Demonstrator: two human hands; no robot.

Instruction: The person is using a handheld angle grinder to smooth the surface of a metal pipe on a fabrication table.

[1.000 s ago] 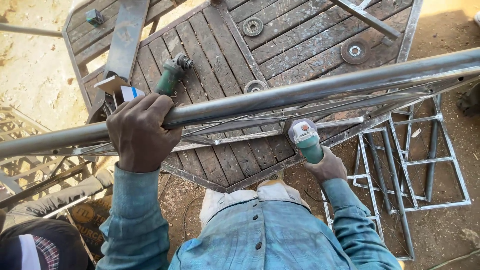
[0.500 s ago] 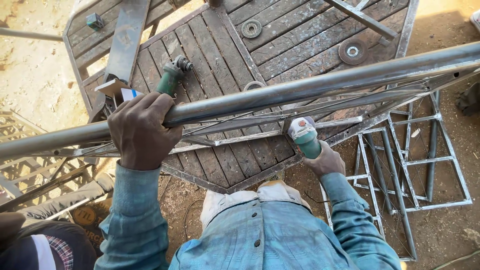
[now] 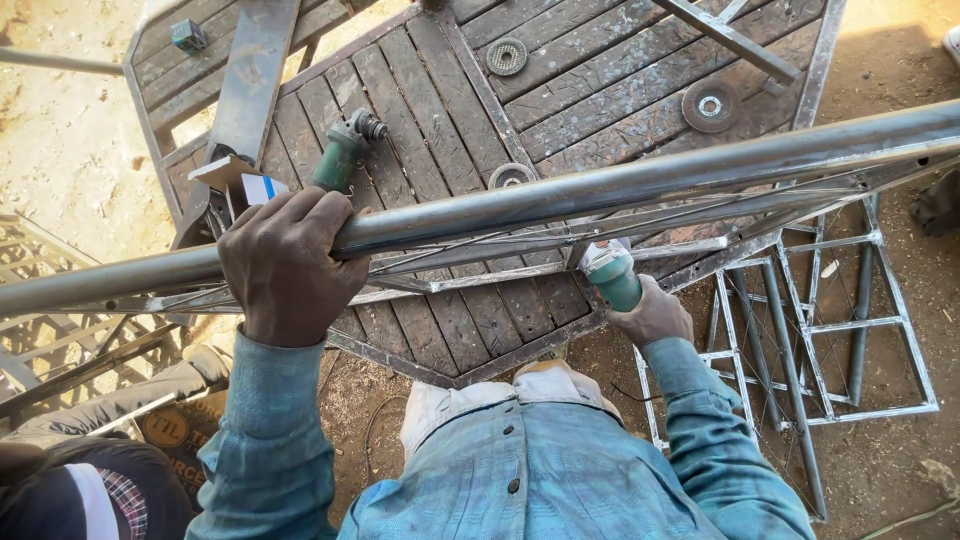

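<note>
The left hand is wrapped shut over the long steel pipe that crosses the view, while the right hand is closed around the green angle grinder, whose head is tucked just under that pipe against the thin bars of the truss frame. The work seems to want the pipe gripped firm and the grinder kept steady and square to the joint. Beneath the pipe lies a wooden-plank platform bearing a second grinder and loose discs, with welded square frames on the dirt to its right.
</note>
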